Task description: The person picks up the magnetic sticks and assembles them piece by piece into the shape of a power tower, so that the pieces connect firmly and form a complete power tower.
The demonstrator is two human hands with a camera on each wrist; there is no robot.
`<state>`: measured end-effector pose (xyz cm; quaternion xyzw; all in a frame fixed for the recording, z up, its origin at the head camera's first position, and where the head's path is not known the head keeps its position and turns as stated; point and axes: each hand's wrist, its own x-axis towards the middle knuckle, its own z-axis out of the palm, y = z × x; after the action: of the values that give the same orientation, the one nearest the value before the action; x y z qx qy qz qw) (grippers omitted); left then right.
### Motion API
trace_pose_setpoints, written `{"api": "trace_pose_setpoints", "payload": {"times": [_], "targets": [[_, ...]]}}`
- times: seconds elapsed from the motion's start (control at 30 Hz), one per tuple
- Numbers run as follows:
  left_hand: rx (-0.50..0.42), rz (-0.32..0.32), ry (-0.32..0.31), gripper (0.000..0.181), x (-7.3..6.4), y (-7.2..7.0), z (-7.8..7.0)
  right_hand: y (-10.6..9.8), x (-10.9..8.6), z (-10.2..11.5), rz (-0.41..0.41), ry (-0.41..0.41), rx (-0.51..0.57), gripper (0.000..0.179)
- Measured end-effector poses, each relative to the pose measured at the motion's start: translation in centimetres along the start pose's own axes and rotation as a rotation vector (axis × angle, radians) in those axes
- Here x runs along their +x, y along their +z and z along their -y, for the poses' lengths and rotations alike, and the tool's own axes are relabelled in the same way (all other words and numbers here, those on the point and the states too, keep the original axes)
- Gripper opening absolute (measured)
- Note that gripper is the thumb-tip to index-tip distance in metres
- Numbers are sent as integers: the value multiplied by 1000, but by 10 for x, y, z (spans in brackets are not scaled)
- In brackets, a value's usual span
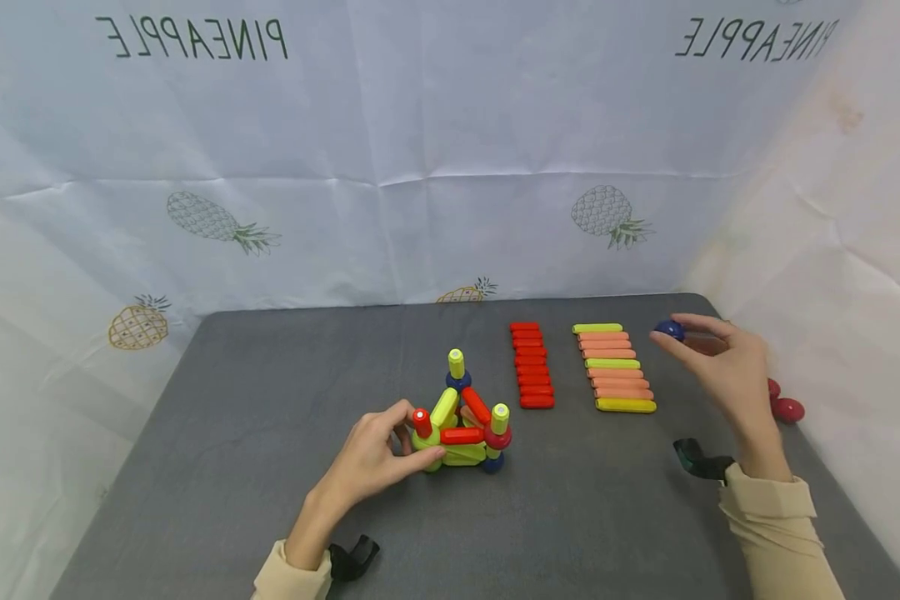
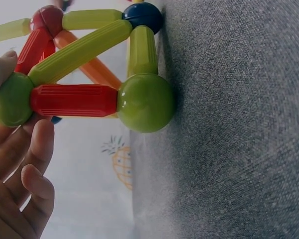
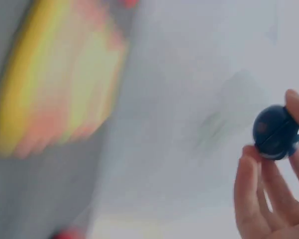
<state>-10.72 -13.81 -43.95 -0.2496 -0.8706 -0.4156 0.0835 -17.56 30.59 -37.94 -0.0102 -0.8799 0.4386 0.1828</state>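
Observation:
Near the table's middle stands a framework of sticks and balls (image 1: 462, 436), with red, blue and green balls joined by red, green and orange sticks. My left hand (image 1: 363, 458) holds its left side, thumb and fingers on either side of an upper green ball (image 2: 12, 99). A lower green ball (image 2: 146, 103) sits close to the table under a red stick (image 2: 74, 100). Three short sticks point up from the top balls. Over the table's right part, my right hand (image 1: 731, 375) pinches a dark blue ball (image 3: 276, 132) between thumb and fingertips, raised off the table.
A column of red sticks (image 1: 532, 371) lies right of the framework. Beside it is a column of orange, green and yellow sticks (image 1: 618, 373). Red balls (image 1: 787, 410) rest at the right edge, partly behind the right wrist. A white pineapple-print cloth (image 1: 420, 233) hangs around the grey table (image 1: 285, 392).

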Motion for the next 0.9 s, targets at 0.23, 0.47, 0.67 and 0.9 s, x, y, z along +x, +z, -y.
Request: {"api": "trace_pose_setpoints", "payload": {"times": [0.23, 0.47, 0.67, 0.9], "targets": [[-2, 6, -9, 31, 1, -1, -2, 38, -20, 83, 112, -290, 268, 37], [0, 5, -7, 31, 1, 0, -2, 75, -50, 119, 323, -438, 455, 41], [-2, 11, -20, 31, 1, 1, -2, 93, -66, 121, 392, -515, 449, 41], [-1, 9, -18, 32, 0, 0, -2, 98, -71, 117, 428, -485, 400, 36]]}}
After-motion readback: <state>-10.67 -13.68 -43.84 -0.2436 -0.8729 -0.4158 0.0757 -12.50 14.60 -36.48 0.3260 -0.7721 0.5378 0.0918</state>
